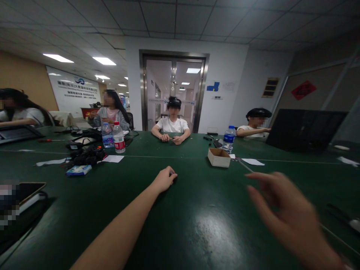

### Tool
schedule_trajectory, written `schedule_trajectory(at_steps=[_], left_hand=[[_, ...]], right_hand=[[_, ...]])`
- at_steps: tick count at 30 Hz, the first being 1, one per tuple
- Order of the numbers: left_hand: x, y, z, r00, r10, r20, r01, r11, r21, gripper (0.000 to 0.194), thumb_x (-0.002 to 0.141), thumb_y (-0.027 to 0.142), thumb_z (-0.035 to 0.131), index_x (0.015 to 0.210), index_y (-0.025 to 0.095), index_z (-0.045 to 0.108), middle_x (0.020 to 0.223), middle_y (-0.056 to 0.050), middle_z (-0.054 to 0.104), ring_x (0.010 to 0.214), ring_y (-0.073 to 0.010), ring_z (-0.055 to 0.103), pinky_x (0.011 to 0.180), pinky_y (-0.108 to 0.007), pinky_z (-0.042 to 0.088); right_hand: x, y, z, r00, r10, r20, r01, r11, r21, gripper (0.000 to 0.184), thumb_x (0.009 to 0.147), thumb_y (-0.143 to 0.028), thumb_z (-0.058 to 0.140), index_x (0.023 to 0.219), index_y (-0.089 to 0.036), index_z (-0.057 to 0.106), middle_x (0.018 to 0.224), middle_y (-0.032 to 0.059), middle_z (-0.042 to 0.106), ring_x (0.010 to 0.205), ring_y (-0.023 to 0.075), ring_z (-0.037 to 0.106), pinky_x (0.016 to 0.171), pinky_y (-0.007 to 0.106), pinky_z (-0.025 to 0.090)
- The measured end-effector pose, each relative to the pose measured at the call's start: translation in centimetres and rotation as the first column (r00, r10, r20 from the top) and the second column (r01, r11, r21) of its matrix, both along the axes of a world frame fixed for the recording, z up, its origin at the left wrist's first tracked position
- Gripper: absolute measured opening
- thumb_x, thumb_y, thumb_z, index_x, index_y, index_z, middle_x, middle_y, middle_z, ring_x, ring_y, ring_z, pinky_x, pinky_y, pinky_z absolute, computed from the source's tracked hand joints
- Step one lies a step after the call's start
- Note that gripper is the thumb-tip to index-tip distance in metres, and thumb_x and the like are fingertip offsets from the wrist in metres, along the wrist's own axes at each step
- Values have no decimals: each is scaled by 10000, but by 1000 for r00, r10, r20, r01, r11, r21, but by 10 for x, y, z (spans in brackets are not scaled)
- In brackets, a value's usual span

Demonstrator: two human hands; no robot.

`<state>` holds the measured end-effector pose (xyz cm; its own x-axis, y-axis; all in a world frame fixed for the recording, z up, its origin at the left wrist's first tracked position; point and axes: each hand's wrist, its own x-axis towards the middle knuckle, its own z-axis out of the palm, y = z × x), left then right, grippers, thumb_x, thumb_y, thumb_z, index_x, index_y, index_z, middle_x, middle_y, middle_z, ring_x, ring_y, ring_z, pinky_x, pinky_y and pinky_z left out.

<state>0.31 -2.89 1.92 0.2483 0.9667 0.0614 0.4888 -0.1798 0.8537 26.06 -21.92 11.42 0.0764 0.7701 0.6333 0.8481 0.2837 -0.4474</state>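
Observation:
My left hand [165, 179] rests on the green table [174, 225], fingers curled round a small dark object [174, 178] that is mostly hidden, so its kind is unclear. To the right, my right hand [284, 210] hovers over the table, smeared by motion. Its thumb and index finger are apart, with nothing visible between them. Just beyond the index fingertip is a thin, pale rod-like thing [246, 167]; whether the finger touches it I cannot tell. A small open cardboard box [218, 159] stands beyond my hands, between them.
A blue-capped water bottle [228, 139] stands behind the box. At left are two more bottles, one red-capped [119, 138], dark cables [87, 154] and a blue-white packet [78, 170]. A large black monitor [305, 129] stands at right. A person [172, 125] sits opposite; others sit around.

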Motion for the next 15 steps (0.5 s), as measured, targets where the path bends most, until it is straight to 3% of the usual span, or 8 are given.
schedule_trajectory(at_steps=[2,4,6,7,8,10,12,15], left_hand=[[14,11,-5,995,79,68,-75,995,-62,189,803,313,510,899,153,543,760,-47,616,580,-123,574,558,-228,439],[22,18,-11,955,232,184,-220,972,-87,200,820,317,490,913,148,542,762,-52,617,599,-123,586,572,-227,449],[26,21,-16,887,350,300,-349,935,-60,223,829,335,475,931,147,538,776,-55,619,621,-122,594,586,-226,457],[27,21,-19,867,365,339,-377,926,-31,232,827,347,478,931,149,539,771,-51,618,624,-122,594,590,-226,459],[27,22,-22,865,351,357,-376,927,-1,238,821,362,487,921,154,542,753,-44,615,619,-123,591,590,-227,457],[27,25,-26,890,294,347,-330,943,46,254,807,402,497,880,164,548,690,-25,599,598,-130,579,579,-232,448],[26,28,-29,904,279,324,-320,944,81,290,807,451,474,861,174,540,654,-13,584,596,-139,570,576,-240,435],[27,29,-30,920,280,275,-322,939,120,340,817,507,418,864,185,517,697,-21,588,668,-156,575,610,-253,432]], right_hand=[[-33,46,-8,985,154,80,-142,980,-138,232,790,-345,528,1010,-274,554,855,65,510,670,191,507,580,324,413],[-66,98,-27,974,223,-39,-225,943,-244,258,764,-287,571,1014,-237,539,837,45,517,669,168,532,603,296,430],[-92,144,-52,939,126,-320,-268,852,-449,299,777,-299,576,1039,-189,484,716,18,502,546,146,538,514,267,433],[-102,163,-64,882,24,-470,-319,764,-560,294,826,-348,511,1056,-180,443,665,1,489,464,141,528,452,262,423],[-109,179,-75,797,-43,-603,-411,693,-592,290,863,-389,441,1057,-176,414,638,-12,479,419,137,526,417,254,420],[-119,199,-90,614,-54,-787,-586,637,-501,260,907,-405,340,1018,-176,394,597,-26,481,383,124,525,382,221,411],[-123,207,-98,487,11,-873,-693,614,-378,241,925,-373,309,928,-160,423,562,-17,500,378,108,520,362,185,392],[-123,209,-102,416,86,-905,-711,652,-265,236,914,-328,361,798,-147,458,514,-12,502,350,80,472,318,148,329]])
